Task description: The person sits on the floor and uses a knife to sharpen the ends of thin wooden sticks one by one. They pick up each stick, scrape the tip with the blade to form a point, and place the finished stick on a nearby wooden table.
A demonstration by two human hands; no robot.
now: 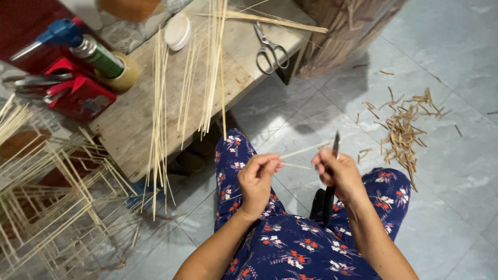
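Pale thin bamboo splint [303, 151] lay crosswise between hands: left hand [258, 179] pinched its near end, right hand [340, 173] gripped a dark-handled knife [332, 179].

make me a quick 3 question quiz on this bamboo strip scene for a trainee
1. True or false: the scissors lie on the floor tiles.
2. What does the right hand hold against the thin strip?
A. a knife
B. a roll of tape
C. a white lid
3. Fill in: the left hand pinches the strip's near ____.

Key
1. False; they lie on the wooden bench.
2. A; the knife points up from the fist.
3. end
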